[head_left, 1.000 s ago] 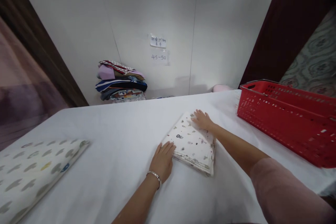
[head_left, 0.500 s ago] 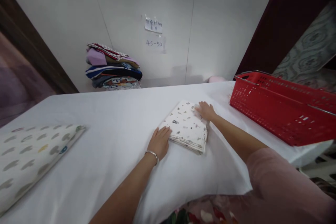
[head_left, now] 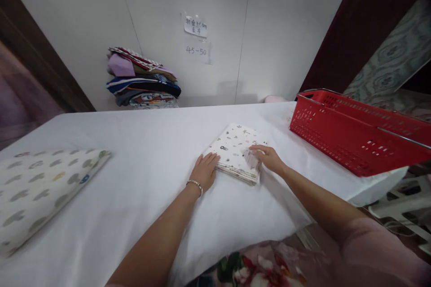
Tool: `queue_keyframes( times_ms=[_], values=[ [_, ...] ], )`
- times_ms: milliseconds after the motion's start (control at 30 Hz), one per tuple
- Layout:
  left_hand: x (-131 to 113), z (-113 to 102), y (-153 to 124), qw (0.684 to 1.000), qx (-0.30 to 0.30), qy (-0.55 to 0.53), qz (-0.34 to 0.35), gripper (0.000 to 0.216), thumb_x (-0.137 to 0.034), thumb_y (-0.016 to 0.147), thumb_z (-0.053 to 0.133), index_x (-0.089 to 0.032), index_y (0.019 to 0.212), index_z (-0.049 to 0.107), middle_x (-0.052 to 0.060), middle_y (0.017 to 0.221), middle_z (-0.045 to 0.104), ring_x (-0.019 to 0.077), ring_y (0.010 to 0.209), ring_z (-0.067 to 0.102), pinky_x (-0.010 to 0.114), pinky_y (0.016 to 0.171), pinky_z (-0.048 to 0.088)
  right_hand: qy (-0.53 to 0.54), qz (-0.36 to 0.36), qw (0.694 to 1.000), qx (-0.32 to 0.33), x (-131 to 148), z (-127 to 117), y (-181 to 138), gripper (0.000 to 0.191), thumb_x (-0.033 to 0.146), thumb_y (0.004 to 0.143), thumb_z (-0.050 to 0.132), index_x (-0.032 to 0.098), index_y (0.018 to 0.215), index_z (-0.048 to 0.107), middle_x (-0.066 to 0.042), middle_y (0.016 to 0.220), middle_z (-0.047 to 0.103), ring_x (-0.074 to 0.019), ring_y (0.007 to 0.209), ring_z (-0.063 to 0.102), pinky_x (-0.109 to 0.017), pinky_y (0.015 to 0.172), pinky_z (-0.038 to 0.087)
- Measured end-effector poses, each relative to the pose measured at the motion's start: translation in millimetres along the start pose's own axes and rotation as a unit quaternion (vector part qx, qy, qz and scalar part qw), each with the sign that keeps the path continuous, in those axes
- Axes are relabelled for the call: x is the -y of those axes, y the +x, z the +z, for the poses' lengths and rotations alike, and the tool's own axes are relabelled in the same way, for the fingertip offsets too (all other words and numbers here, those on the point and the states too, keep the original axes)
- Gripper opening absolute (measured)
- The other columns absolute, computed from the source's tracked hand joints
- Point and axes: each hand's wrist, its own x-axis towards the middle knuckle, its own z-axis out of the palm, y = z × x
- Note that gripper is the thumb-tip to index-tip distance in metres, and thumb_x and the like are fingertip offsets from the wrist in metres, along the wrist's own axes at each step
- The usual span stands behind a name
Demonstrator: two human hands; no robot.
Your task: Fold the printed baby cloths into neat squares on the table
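Note:
A folded white cloth with a small dark print (head_left: 234, 145) lies on the white-covered table in front of me, its layered edges showing at the near side. My left hand (head_left: 204, 171) rests on its left edge, fingers stretched out flat and a bracelet at the wrist. Over the right edge of the cloth is my right hand (head_left: 269, 158), fingers extended across the top layer and a little apart. Part of the cloth's right side is hidden under that hand. To the left lies a larger folded cloth with grey shapes (head_left: 43, 188).
A red perforated basket (head_left: 353, 136) with metal handles stands at the table's right side. Behind the far table edge is a stack of folded fabrics (head_left: 143, 80). Handwritten paper notes (head_left: 197, 38) are stuck to the wall. A white plastic item (head_left: 404, 202) is low at the right.
My right hand has moved toward me from the far right corner along the cloth's right edge. My left hand stays on the left edge. The view has shifted slightly.

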Motion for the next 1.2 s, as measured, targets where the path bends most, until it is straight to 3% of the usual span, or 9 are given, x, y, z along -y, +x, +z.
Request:
queue_keyframes(
  times_ms=[67,200,433,633,933,1200],
  values=[
    [1.3,1.6,0.9,1.0,-0.009,-0.005,0.0,0.05,-0.018,0.081,0.039,-0.021,0.131,0.039,0.003,0.138,0.039,0.0197,0.13,0.028,0.043,0.109,0.017,0.065,-0.048,0.996,-0.029,4.6,1.1,-26.1,0.027,0.032,0.085,0.045,0.023,0.099,0.065,-0.004,0.106,0.064,-0.0199,0.101,0.057,-0.037,0.091,0.044],
    [1.4,2.3,2.0,0.999,-0.032,-0.008,0.0,0.044,-0.025,0.084,0.039,-0.021,0.128,0.042,0.003,0.137,0.041,0.0211,0.129,0.029,0.044,0.108,0.02,0.043,-0.139,0.989,-0.025,6.3,-0.7,-54.9,0.026,0.025,0.085,0.047,0.026,0.106,0.062,-0.006,0.107,0.063,-0.0197,0.101,0.057,-0.039,0.09,0.046],
    [-0.9,0.4,-0.9,0.999,-0.044,-0.007,0.003,0.039,-0.032,0.087,0.037,-0.022,0.123,0.048,0.004,0.132,0.047,0.0219,0.127,0.034,0.046,0.107,0.019,-0.071,-0.26,0.963,0.029,10.8,-4.4,-51.4,0.029,0.023,0.088,0.044,0.022,0.114,0.056,-0.01,0.108,0.061,-0.0208,0.106,0.053,-0.04,0.088,0.047],
    [0.1,0.6,-1.3,0.999,-0.031,-0.004,0.006,0.038,-0.033,0.087,0.037,-0.023,0.123,0.047,0.003,0.132,0.048,0.0214,0.126,0.034,0.046,0.107,0.02,-0.117,-0.294,0.946,0.071,15.8,-3.4,-43.1,0.022,0.021,0.088,0.044,0.019,0.1,0.062,-0.011,0.104,0.062,-0.0203,0.1,0.055,-0.037,0.085,0.046],
    [0.2,-1.8,-0.6,1.0,-0.013,-0.002,0.004,0.039,-0.03,0.086,0.039,-0.023,0.124,0.046,0.003,0.132,0.047,0.0208,0.127,0.034,0.046,0.107,0.02,-0.072,-0.244,0.967,0.016,16.0,-2.4,-48.5,0.02,0.021,0.091,0.038,0.02,0.101,0.055,-0.009,0.102,0.062,-0.0186,0.1,0.054,-0.038,0.087,0.044],
    [-0.5,-2.0,0.1,1.0,-0.011,-0.002,0.004,0.04,-0.028,0.085,0.04,-0.023,0.124,0.046,0.003,0.133,0.046,0.021,0.127,0.034,0.046,0.107,0.019,-0.129,-0.321,0.933,0.096,15.8,-12.0,-51.2,0.024,0.018,0.089,0.039,0.019,0.107,0.054,-0.01,0.108,0.06,-0.0182,0.107,0.051,-0.041,0.093,0.037]
  ],
)
